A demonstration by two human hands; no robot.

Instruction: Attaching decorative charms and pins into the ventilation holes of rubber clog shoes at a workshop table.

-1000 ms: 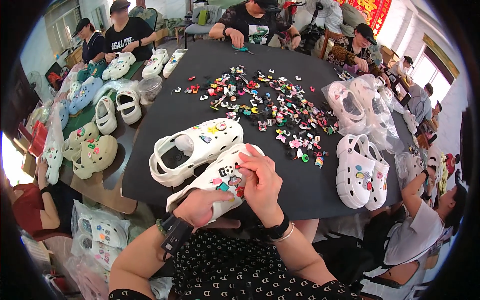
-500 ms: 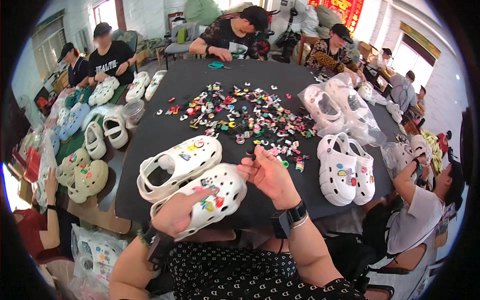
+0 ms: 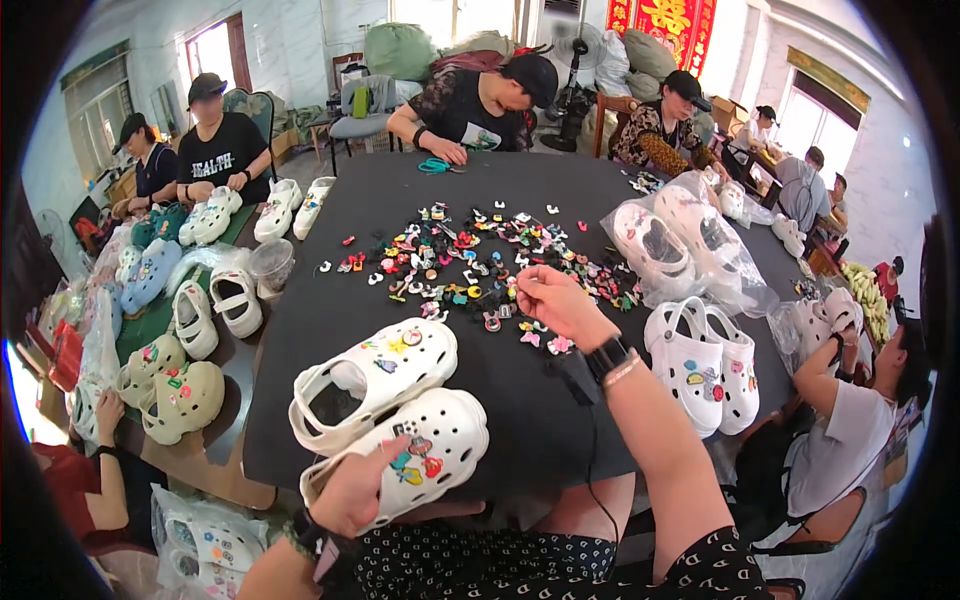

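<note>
My left hand (image 3: 352,492) grips the near edge of a white clog (image 3: 418,452) that has several coloured charms pressed into its top. A second white clog (image 3: 375,382) lies just behind it on the black table (image 3: 300,330). My right hand (image 3: 556,304) is stretched out over the near side of a pile of small coloured charms (image 3: 470,262), fingers pinched together; whether a charm sits between them I cannot tell. A dark watch and a thin bracelet are on that wrist.
A decorated pair of white clogs (image 3: 702,366) stands at the right, with bagged clogs (image 3: 680,240) behind. Several people sit around the table. More clogs, green and white, (image 3: 178,392) cover a lower table on the left.
My right hand has left the near clog and reached forward to the charm pile. My left hand has stayed on the clog.
</note>
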